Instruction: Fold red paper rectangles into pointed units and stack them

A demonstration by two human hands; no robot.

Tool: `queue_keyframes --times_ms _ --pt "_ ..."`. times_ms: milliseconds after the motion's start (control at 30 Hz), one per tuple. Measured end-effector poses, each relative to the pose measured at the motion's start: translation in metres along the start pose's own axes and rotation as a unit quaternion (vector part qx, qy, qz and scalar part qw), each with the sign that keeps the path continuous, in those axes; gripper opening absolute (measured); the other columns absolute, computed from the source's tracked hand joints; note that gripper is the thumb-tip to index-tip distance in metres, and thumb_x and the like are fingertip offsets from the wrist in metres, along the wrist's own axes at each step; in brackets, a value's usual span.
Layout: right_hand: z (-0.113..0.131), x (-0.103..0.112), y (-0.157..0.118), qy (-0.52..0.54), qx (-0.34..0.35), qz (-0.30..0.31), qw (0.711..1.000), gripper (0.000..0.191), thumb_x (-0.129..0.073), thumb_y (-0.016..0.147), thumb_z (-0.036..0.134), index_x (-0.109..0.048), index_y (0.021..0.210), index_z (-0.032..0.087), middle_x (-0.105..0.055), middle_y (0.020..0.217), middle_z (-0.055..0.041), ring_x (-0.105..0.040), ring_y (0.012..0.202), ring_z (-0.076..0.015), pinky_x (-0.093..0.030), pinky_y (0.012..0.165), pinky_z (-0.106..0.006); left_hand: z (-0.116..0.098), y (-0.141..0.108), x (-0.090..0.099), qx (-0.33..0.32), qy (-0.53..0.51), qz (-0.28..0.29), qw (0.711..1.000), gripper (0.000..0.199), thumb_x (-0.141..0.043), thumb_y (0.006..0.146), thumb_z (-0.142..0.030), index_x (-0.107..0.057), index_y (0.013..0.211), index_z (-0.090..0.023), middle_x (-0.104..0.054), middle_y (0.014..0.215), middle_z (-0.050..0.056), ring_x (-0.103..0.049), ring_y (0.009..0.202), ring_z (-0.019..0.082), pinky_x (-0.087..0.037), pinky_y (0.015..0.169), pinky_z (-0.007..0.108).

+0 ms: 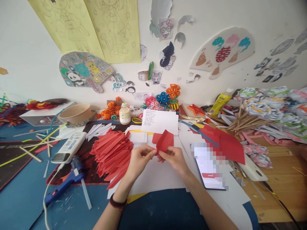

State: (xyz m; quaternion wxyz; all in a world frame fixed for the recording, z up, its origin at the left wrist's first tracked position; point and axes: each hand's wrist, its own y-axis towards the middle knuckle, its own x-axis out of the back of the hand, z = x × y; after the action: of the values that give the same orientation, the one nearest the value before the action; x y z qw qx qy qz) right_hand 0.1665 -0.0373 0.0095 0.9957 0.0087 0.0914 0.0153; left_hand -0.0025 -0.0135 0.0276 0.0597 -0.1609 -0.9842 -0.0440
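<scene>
A small red paper sheet (165, 141), partly folded, is held up between my two hands over white paper (153, 179). My left hand (143, 156) pinches its lower left corner between thumb and finger. From the other side, my right hand (173, 158) grips its lower edge, the thumb in front and fingers partly hidden behind the paper. Behind it lies another red paper piece (155, 138), flat on the table. Left of my hands spreads a large pile of folded red paper strips (111, 153).
A blue glue gun (69, 182) and a white power strip (70, 147) sit at left. To the right are a phone (208, 166), a watch (199, 129) and red sheets (227, 143). A bottle (125, 114), paper flowers (163, 100) and a handwritten card (159, 122) stand toward the wall.
</scene>
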Motion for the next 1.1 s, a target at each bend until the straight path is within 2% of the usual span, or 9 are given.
queue_keyframes --times_ms 100,200,400,700,900,1100 --pt "0.001 0.0 0.0 0.001 0.001 -0.007 1.0 0.024 -0.072 0.078 0.036 -0.073 0.086 0.014 -0.071 0.072 -0.006 -0.067 0.062 -0.0184 -0.055 0.057 -0.029 0.0 -0.003 -0.003 -0.028 0.072 -0.028 0.997 0.023 -0.063 0.085 -0.037 -0.07 0.081 -0.016 -0.069 0.074 0.004 -0.058 0.063 0.013 -0.047 0.062 0.024" --pt "0.001 0.0 -0.001 0.005 -0.001 -0.009 1.0 0.025 -0.072 0.077 0.036 -0.073 0.09 0.015 -0.072 0.075 -0.0062 -0.068 0.063 -0.0186 -0.056 0.059 -0.03 -0.001 -0.006 -0.01 -0.062 0.131 -0.081 0.986 0.02 -0.06 0.087 -0.034 -0.07 0.083 -0.017 -0.07 0.074 0.002 -0.058 0.063 0.012 -0.047 0.064 0.024" --pt "0.005 -0.001 -0.002 0.015 -0.008 0.001 1.0 0.025 -0.073 0.076 0.035 -0.074 0.093 0.016 -0.074 0.084 -0.0071 -0.07 0.068 -0.0195 -0.058 0.065 -0.032 0.0 -0.011 -0.023 -0.085 0.159 -0.15 0.972 0.019 -0.056 0.089 -0.031 -0.068 0.084 -0.018 -0.068 0.07 0.0 -0.058 0.062 0.012 -0.046 0.063 0.023" --pt "0.006 -0.003 -0.002 0.002 0.001 -0.024 1.0 0.026 -0.074 0.075 0.036 -0.073 0.089 0.014 -0.073 0.084 -0.0081 -0.068 0.063 -0.0184 -0.056 0.058 -0.03 -0.002 -0.01 -0.016 -0.093 0.181 -0.114 0.972 0.017 -0.061 0.085 -0.033 -0.07 0.082 -0.019 -0.069 0.071 0.001 -0.056 0.059 0.012 -0.044 0.059 0.022" --pt "0.008 -0.003 -0.002 -0.001 -0.007 -0.012 1.0 0.028 -0.073 0.076 0.04 -0.074 0.09 0.015 -0.073 0.08 -0.007 -0.068 0.064 -0.0195 -0.057 0.062 -0.033 -0.001 -0.011 -0.018 -0.066 0.146 -0.138 0.977 0.022 -0.061 0.085 -0.036 -0.072 0.08 -0.018 -0.068 0.066 0.001 -0.057 0.058 0.013 -0.046 0.059 0.023" --pt "0.006 -0.001 -0.001 0.01 -0.02 -0.006 1.0 0.029 -0.074 0.074 0.041 -0.074 0.09 0.016 -0.074 0.085 -0.0072 -0.069 0.066 -0.0196 -0.057 0.063 -0.033 -0.004 -0.011 -0.019 -0.062 0.131 -0.134 0.98 0.021 -0.061 0.085 -0.035 -0.071 0.08 -0.017 -0.069 0.068 0.001 -0.058 0.061 0.013 -0.046 0.061 0.023"
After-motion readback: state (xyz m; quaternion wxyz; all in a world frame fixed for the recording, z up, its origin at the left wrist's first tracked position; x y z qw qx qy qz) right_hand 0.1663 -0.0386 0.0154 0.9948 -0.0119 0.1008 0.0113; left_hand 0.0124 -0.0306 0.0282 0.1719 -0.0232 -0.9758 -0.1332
